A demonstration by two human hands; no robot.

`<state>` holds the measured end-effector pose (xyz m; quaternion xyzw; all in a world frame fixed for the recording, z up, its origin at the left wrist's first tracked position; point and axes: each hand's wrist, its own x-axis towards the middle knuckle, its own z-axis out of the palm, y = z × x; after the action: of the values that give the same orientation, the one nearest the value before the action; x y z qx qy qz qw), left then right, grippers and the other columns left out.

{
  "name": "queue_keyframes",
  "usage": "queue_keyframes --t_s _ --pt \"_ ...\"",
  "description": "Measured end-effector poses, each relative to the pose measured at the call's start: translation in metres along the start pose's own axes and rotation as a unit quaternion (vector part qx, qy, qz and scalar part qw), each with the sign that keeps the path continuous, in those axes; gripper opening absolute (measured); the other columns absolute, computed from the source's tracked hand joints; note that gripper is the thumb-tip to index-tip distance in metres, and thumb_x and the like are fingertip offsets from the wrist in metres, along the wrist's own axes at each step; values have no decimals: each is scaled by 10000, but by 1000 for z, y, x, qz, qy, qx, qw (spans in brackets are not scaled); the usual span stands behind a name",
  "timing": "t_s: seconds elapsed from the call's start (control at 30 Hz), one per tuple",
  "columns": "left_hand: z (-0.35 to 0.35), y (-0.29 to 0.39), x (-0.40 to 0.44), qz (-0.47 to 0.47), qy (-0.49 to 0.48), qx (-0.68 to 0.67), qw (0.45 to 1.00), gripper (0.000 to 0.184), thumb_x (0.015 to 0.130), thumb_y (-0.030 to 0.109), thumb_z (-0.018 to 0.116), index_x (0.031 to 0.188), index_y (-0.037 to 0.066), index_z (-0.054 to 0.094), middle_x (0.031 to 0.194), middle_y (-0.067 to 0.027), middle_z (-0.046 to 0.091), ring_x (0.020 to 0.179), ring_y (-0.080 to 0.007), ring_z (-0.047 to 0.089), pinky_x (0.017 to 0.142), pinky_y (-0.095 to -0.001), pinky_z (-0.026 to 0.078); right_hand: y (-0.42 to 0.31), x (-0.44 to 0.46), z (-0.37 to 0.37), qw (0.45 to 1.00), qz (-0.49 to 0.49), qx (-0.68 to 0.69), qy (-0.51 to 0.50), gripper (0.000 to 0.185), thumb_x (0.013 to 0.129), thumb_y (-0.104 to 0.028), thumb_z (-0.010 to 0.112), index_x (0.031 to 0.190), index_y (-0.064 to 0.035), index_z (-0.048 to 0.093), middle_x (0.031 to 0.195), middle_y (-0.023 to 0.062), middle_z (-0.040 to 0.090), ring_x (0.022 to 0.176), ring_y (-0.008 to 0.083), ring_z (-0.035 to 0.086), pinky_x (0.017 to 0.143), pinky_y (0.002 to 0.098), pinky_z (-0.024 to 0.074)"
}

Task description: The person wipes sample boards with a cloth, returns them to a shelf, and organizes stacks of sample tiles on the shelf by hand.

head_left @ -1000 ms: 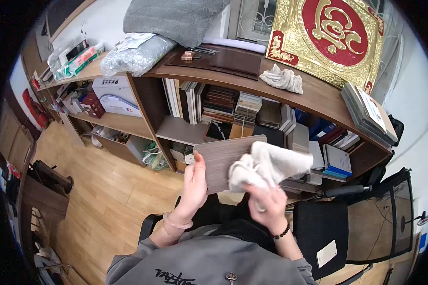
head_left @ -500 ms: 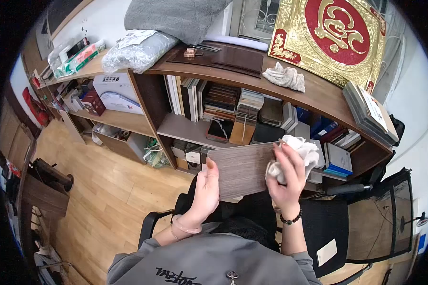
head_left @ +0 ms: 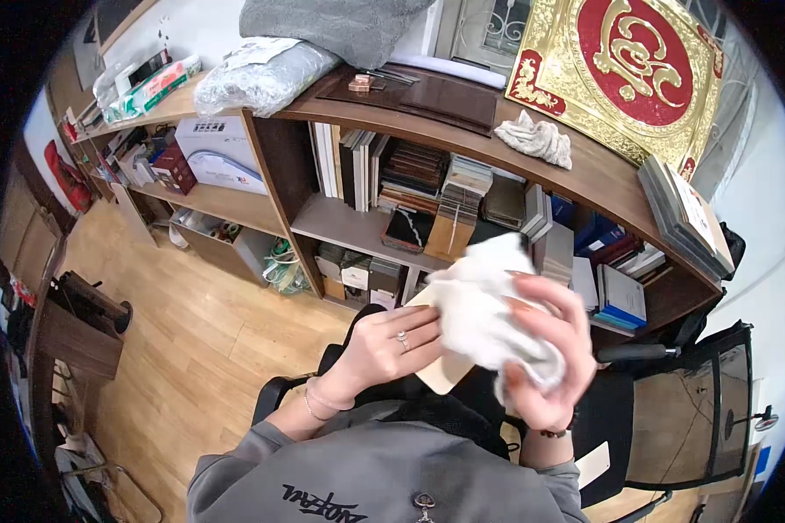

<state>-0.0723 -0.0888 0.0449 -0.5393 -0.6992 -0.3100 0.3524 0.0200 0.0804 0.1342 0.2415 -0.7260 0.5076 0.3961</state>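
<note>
My left hand (head_left: 391,347), with a ring on one finger, grips a thin flat sample board (head_left: 446,373) over my lap. A pale cream face of the board shows at its lower corner and a strip above my fingers; the rest is hidden by my hand and the cloth. My right hand (head_left: 551,349) is closed around a crumpled white cloth (head_left: 487,296), which lies over the board's right part. Motion blurs the cloth and the right fingers slightly.
Ahead stands a brown shelf unit (head_left: 340,228) with books and stacked sample boards. On its top lie another rag (head_left: 535,141), dark panels (head_left: 449,103), a plastic-wrapped package (head_left: 262,77) and a gold-and-red plaque (head_left: 621,65). A black chair (head_left: 604,414) carrying a pale phone-like slab (head_left: 595,464) is at right.
The board has been turned from its grey wood-grain face to a cream face. My left hand now lies across it, and the cloth in my right hand has moved left over it.
</note>
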Motion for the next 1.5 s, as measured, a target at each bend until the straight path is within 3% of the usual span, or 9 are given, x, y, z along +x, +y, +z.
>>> queue_keyframes --t_s 0.07,0.37,0.5,0.57,0.73,0.87,1.17,1.4,1.5 --pt "-9 5 1 10 32 -21 999 272 601 98 643 869 130 679 805 -24 654 739 -183 634 643 -258 524 19 -4 0 953 114 -197 -198 483 585 -162 723 1012 15 581 1014 122 535 879 226 485 893 391 378" --pt "-16 -15 -2 79 13 -32 996 235 599 89 646 829 116 683 813 -25 656 710 -186 632 630 -258 520 40 1 -3 928 88 -264 -248 530 587 -194 768 1046 5 595 844 121 615 731 234 538 829 336 409" --pt "-17 -20 -5 14 4 -105 994 212 641 70 655 851 88 683 832 -50 660 745 -221 633 651 -273 520 52 1 -11 967 108 -203 -110 536 582 -208 792 1028 10 590 849 145 611 843 245 584 739 318 447" --pt "-13 -14 -19 -192 -71 -286 936 200 711 55 642 909 62 669 877 -60 663 795 -208 633 694 -266 509 48 8 -13 925 296 -235 40 394 650 -157 753 962 18 587 927 140 588 829 209 584 710 246 442" --pt "-7 -2 -23 -431 -135 -531 716 222 822 84 610 1016 -23 597 950 -58 643 885 -139 597 806 -268 474 40 21 -26 851 330 -402 -66 261 710 -83 688 935 9 590 1053 161 577 887 202 589 726 228 436" --pt "3 -1 -23 -485 -156 -578 638 313 832 60 597 1125 -26 527 1057 -44 598 995 -107 531 880 -259 420 27 22 -12 963 79 -234 -106 258 678 -124 715 891 -22 613 1182 173 520 1026 310 542 816 366 438" --pt "-23 -2 -14 -362 -99 -484 791 342 842 125 613 1138 -20 526 1033 -28 598 923 -81 519 816 -235 426 52 -18 24 959 97 -92 -249 507 587 -105 752 1050 -53 552 1105 189 543 1024 341 541 856 355 440" --pt "-17 -38 -34 -506 -245 -602 566 554 834 215 626 1282 2 377 1200 -97 499 1096 -133 477 897 -289 409 69 -44 -6 927 261 -95 -252 399 677 -80 713 1041 -31 557 957 136 622 902 213 606 764 305 471" --pt "5 -16 -19 -440 -9 -763 473 501 886 156 526 1324 19 324 1261 -80 456 1110 -133 470 902 -272 403 85 -62 2 926 364 9 96 304 766 -54 644 1039 16 532 1060 104 585 927 205 577 790 291 451"
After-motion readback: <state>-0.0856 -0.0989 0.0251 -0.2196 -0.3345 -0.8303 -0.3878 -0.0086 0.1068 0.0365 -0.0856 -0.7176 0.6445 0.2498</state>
